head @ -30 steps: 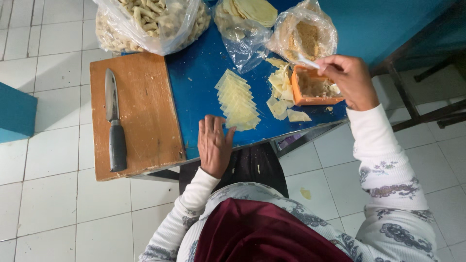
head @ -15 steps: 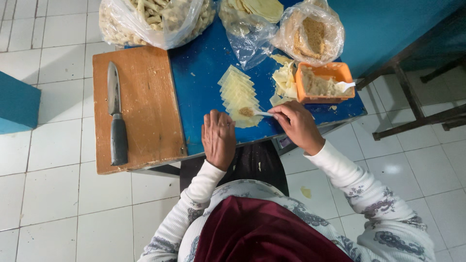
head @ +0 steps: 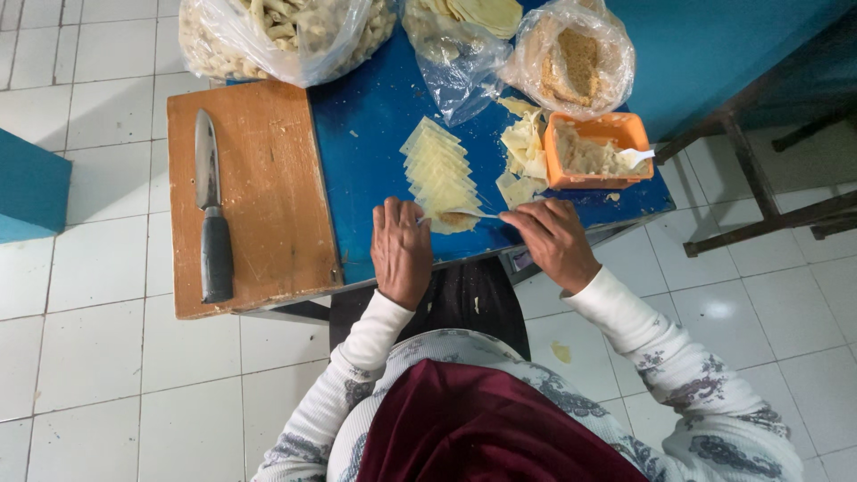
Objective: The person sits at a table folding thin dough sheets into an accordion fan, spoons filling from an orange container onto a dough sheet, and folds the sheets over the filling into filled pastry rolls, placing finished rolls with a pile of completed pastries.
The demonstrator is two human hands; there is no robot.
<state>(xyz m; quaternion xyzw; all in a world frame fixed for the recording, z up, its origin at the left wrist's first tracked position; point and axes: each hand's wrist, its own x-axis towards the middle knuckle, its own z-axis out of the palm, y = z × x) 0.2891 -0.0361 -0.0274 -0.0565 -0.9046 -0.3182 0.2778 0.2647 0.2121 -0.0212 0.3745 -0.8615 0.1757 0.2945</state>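
Your right hand (head: 555,239) pinches a spoon (head: 473,214) over the nearest wrapper (head: 446,210) at 6 o'clock on the blue worktop (head: 366,143); your left hand (head: 402,248) lies flat, fingers released. Clear bags (head: 277,36) at 12, orange tub (head: 594,147) at 3, knife (head: 212,214) at 9.

I see blue worktop (head: 366,152), pale yellow wrappers (head: 439,174), orange tub (head: 600,132), brown board (head: 268,196), black-handled knife (head: 212,223), white floor tiles (head: 89,357).
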